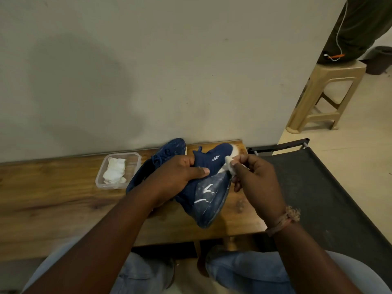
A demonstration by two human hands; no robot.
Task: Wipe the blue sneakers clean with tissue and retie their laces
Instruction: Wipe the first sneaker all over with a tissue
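My left hand (182, 171) grips a blue sneaker (209, 196) around its upper, holding it tilted above the wooden table (53, 200) with the toe pointing toward me. My right hand (255, 177) pinches a small wad of white tissue (230, 163) against the sneaker's white sole near the heel. A second blue sneaker (167, 152) lies on the table behind my left hand, against the wall, its laces partly showing.
A clear plastic container (133, 161) holding white tissues (115, 170) sits on the table left of the shoes. A black fabric cot or chair (318, 187) stands to the right. A beige plastic stool (326, 94) and a person's leg are at the far right.
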